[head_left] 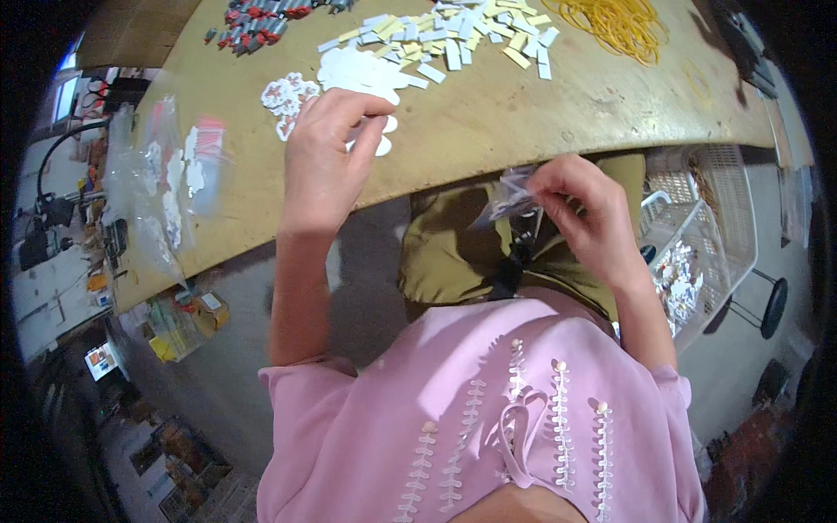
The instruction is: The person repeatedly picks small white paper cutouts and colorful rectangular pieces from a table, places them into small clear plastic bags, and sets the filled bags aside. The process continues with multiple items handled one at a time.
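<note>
My left hand [330, 148] is over the table, beside a pile of white flat pieces [357, 71]. Its thumb and forefinger curl toward each other in a pinch, and whatever lies between them is hidden. Several white round discs [382, 146] show just past the thumb. Left of these lies a cluster of white flower-shaped pieces with reddish marks [288, 98]. Above my lap, at the table's near edge, my right hand [582, 205] pinches a crumpled clear plastic bag [513, 196]. The bag's contents, if any, cannot be made out.
Small grey-and-red motors [253, 30], pale yellow and white rectangular pads [453, 39] and yellow rubber bands [623, 26] lie across the far table [523, 113]. Clear bags [166, 183] lie at the left. A white plastic basket [728, 200] stands right of my lap.
</note>
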The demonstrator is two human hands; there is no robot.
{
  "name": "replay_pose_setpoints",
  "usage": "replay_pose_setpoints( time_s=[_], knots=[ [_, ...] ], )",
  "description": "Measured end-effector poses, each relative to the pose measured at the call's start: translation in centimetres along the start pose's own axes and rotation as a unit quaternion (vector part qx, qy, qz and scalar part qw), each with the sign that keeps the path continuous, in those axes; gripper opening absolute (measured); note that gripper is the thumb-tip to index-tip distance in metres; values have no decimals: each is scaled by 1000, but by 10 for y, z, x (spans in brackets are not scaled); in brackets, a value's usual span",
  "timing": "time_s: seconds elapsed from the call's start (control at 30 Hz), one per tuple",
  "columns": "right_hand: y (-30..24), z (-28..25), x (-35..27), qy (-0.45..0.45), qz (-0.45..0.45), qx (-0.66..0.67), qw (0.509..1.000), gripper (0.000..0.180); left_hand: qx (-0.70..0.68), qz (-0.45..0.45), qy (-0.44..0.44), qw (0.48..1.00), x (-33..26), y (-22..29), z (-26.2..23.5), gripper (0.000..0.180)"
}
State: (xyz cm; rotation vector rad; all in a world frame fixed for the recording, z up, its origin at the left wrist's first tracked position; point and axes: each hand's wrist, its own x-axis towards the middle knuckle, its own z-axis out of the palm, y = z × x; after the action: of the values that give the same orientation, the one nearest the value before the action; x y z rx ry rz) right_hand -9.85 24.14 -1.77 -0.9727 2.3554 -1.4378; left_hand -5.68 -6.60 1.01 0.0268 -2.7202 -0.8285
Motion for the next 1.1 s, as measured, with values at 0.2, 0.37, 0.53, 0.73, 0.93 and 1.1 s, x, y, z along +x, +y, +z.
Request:
replay_pose_setpoints(
  time_s=[0.2,0.37,0.53,0.73,0.93,1.1],
  knots=[
    [0,13,-18,-52,-80,5,995,22,66,111,-10,992,28,0,6,10],
    [4,15,-22,-52,-95,-29,994,25,118,166,-43,978,54,-8,13,12],
    [9,12,-25,-42,-102,-33,993,23,66,209,-141,965,67,0,11,12],
    [4,7,-23,12,-203,-85,975,20,6,107,-137,985,78,0,16,16],
    [-4,1,-32,58,-279,-154,946,22,51,139,-146,978,75,-2,14,17],
    [-9,1,-32,57,-253,-187,948,20,2,123,-87,988,50,21,20,14]
  ],
)
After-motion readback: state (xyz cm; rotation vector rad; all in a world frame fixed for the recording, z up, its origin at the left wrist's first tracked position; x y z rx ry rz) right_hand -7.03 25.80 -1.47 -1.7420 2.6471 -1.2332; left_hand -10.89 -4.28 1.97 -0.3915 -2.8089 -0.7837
